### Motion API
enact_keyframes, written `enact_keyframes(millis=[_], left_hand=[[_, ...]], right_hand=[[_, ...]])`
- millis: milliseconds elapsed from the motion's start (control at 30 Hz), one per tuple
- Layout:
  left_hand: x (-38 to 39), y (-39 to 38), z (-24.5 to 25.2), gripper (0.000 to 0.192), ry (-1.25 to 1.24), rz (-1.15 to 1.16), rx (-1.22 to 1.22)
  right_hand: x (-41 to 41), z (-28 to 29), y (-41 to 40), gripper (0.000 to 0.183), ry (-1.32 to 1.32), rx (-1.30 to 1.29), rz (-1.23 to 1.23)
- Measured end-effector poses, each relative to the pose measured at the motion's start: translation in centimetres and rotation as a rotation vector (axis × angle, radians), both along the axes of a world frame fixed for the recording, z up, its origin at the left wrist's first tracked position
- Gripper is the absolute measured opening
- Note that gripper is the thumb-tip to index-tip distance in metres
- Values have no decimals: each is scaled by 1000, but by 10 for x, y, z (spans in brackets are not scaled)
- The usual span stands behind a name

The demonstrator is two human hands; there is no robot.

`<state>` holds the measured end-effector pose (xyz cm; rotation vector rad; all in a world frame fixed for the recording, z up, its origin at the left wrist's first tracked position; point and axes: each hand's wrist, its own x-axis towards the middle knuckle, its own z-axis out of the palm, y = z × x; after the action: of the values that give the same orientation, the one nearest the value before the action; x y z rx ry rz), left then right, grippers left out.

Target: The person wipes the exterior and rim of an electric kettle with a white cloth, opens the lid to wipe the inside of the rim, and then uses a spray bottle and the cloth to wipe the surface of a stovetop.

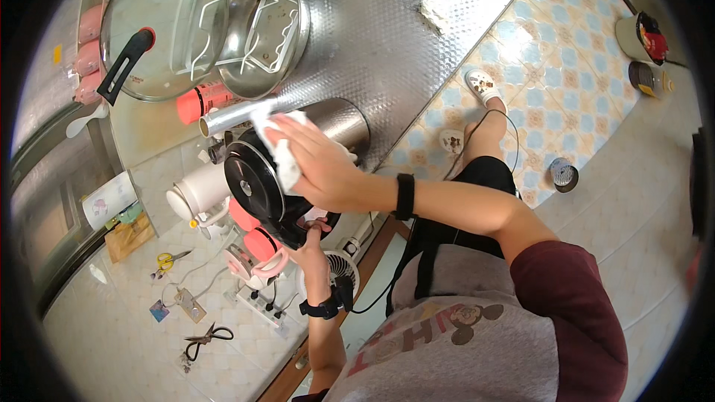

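A stainless-steel electric kettle (341, 123) with a black lid (248, 178) is in front of me, seen from above and at a slant. My left hand (310, 240) grips its black handle (293, 229). In my right hand (321, 159) is a crumpled white cloth or paper towel (287, 164), pressed against the black upper part of the kettle beside the lid. My right palm hides part of the cloth and the kettle wall. Whether the kettle's base touches the counter cannot be told.
A glass lid (162, 22) and a steel pan (262, 22) with white racks stand behind the kettle on the patterned metal counter (368, 28). A white jug (195, 190), pink-lidded containers (260, 243), a power strip (262, 307), a small fan (341, 271) and black scissors (206, 339) are nearby.
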<state>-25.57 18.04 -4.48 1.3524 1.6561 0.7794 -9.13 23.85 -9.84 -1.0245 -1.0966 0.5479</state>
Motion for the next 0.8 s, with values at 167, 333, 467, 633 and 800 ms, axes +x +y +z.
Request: enact_keyframes(millis=[167,333,467,633,800], left_hand=[[-15,-3,-11,37,-59,56,27],[-6,-2,-9,35,-80,60,24],[5,-3,-6,34,-64,171,31],[-2,-1,-5,25,-63,93,11],[-18,-3,-1,7,-23,-9,-34]], right_hand=[[19,-3,48,42,44,-132,361],[22,-43,66,35,89,-172,410],[26,-81,54,35,62,-169,370],[9,-124,22,41,-404,20,-149],[9,-67,-18,57,17,-330,189]])
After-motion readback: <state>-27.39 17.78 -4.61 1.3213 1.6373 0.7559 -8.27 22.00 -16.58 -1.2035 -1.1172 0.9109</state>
